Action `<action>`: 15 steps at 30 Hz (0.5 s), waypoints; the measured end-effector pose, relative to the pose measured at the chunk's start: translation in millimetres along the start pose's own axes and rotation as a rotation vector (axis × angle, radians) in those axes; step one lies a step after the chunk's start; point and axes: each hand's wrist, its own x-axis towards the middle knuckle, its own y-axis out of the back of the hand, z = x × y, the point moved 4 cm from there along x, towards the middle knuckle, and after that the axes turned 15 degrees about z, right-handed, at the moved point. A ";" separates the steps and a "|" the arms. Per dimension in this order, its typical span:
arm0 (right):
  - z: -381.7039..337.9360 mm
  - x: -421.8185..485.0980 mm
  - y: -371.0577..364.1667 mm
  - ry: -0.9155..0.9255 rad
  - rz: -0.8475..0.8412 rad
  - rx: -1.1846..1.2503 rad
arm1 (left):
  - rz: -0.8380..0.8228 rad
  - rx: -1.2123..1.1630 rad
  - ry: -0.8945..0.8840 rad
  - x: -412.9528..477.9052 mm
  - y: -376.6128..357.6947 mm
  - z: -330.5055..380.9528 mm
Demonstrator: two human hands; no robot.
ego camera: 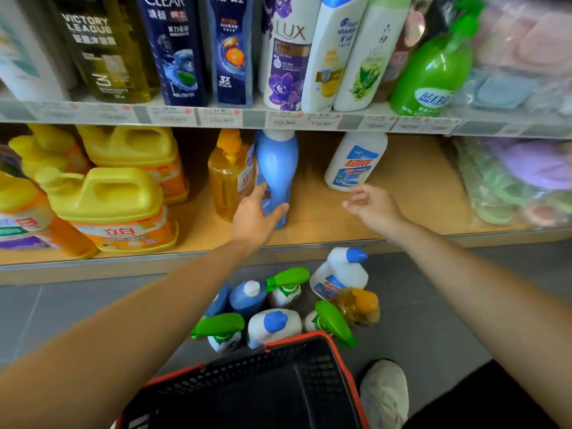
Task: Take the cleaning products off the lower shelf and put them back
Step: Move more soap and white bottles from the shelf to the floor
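Bottles (274, 325) stand clustered on the floor by the basket (294, 339), off the lower shelf (402, 193). Left hand (257, 215) grips the blue bottle (277, 162) upright on that shelf. Right hand (371, 205), loose and empty, hovers just beside the white bottle (356, 162) there. Probably midway.

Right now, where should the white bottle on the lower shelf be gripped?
Probably round its lower body, from the front with the right hand: the white bottle stands alone, bare lower shelf either side, its cap hidden behind the upper shelf's edge.
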 end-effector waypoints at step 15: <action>53.3 111.8 -41.3 -0.275 0.294 0.585 | -0.018 -0.086 0.020 7.3 -22.6 -33.2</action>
